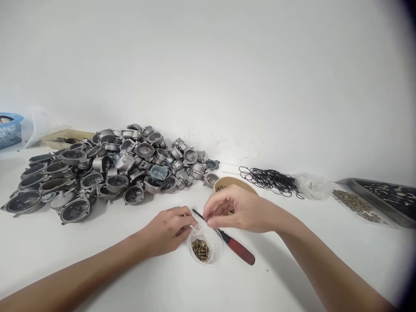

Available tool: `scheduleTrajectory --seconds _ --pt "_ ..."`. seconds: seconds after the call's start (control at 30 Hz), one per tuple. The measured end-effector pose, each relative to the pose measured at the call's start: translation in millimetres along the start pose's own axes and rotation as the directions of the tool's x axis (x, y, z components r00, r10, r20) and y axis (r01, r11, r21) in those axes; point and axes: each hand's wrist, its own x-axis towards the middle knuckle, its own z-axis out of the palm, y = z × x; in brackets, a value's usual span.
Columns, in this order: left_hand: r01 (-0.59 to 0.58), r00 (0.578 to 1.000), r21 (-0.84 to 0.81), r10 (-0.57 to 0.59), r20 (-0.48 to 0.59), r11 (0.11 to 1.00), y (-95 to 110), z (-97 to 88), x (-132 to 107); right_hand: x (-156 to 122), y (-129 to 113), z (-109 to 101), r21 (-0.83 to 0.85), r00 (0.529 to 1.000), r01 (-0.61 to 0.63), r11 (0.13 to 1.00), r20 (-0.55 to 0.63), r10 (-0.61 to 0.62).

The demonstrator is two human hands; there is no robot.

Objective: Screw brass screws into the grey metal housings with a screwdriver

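A clear plastic cup [216, 249] with brass-coloured screws [200, 250] inside stands on the white table. My left hand [170, 229] has its fingers curled at the cup's left far rim and appears to grip it. Over the far rim, my right hand [238, 210] is closed with thumb and fingers brought together; whatever lies between the fingertips is too small to make out. A screwdriver [238, 250] with a red and black handle lies behind and right of the cup, its shaft partly covered. A tan bowl [238, 181] holding more brass-coloured pieces is partly hidden behind my right hand.
Grey metal housings [117, 169] form a large heap at left. Black rubber rings [271, 180], a clear plastic bag [313, 186], small metal parts [357, 206] and a dark tray [386, 197] are at right. A blue basket [11, 130] stands far left, near a yellowish tray [66, 136].
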Motion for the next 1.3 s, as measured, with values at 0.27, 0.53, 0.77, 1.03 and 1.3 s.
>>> scheduleTrajectory --seconds 0.27,0.53,0.77,1.03,1.3 --pt "0.026 0.999 -0.012 -0.025 0.043 1.0 3 -4.8 1 21 63 -39 -0.436 0.879 -0.294 0.85 -0.472 0.063" --pt "0.05 0.968 -0.11 -0.021 0.252 0.993 15 -17.9 0 37 92 -35 -0.58 0.931 -0.233 0.781 -0.364 0.008" --pt "-0.049 0.995 -0.227 0.068 0.078 0.973 16 4.7 2 32 88 -41 -0.555 0.91 -0.287 0.781 -0.412 0.043" --pt "-0.121 0.989 -0.159 0.133 0.065 0.98 17 2.0 -1 21 75 -49 -0.273 0.888 -0.259 0.927 -0.444 0.118" --pt "0.245 0.963 -0.22 -0.212 0.165 0.944 35 7.7 -2 14 67 -55 0.13 0.934 -0.148 0.98 -0.309 0.182"
